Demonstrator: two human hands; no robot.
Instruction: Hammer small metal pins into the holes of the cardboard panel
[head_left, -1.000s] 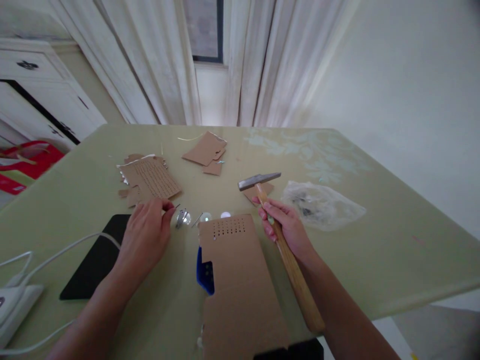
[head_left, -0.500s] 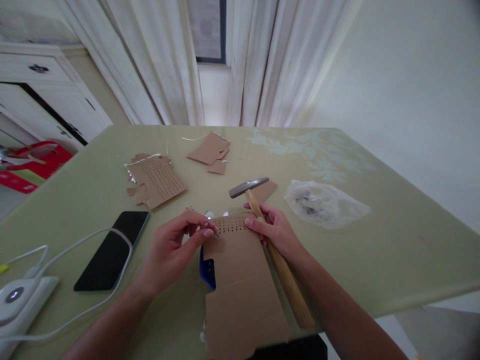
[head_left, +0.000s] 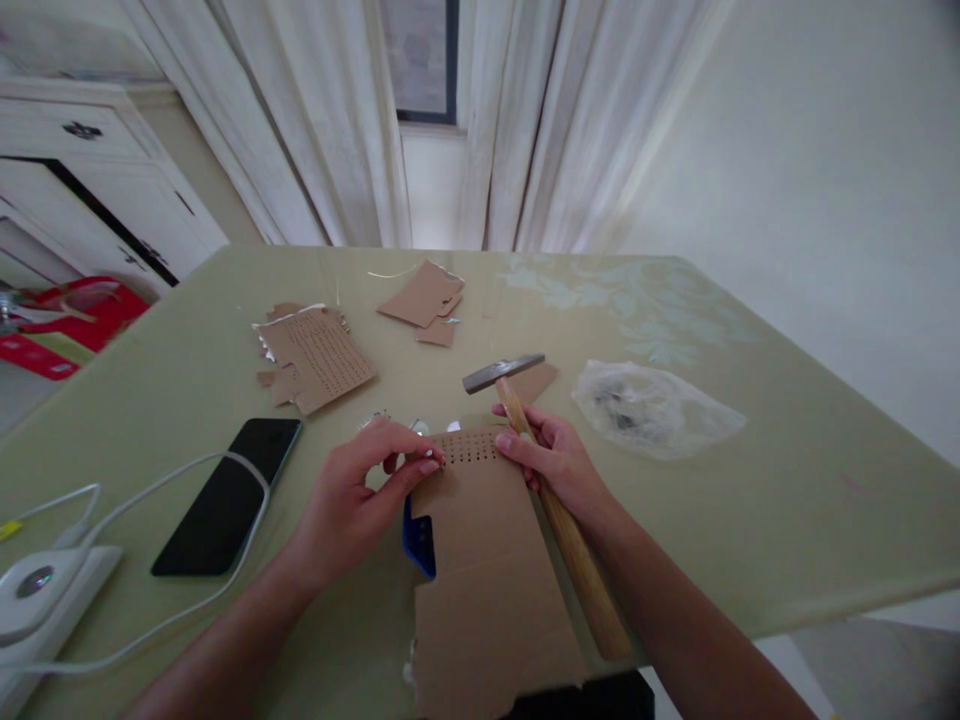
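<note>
While right hand (head_left: 559, 462) grips hammer (head_left: 551, 500), left hand (head_left: 360, 500) pinches something tiny at cardboard (head_left: 480, 560) hole row; since half second ago, barely shifted.

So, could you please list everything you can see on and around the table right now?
table: one, pale green
punched cardboard strip: one, brown, front centre
blue object: one, under the strip
cardboard scraps: several, brown, far left and centre
hammer: one, wooden handle
phone: one, black, left
white device: one, cabled, far left
plastic bag: one, clear, right
left hand: pinching at the strip's corner
right hand: gripping the hammer
</note>
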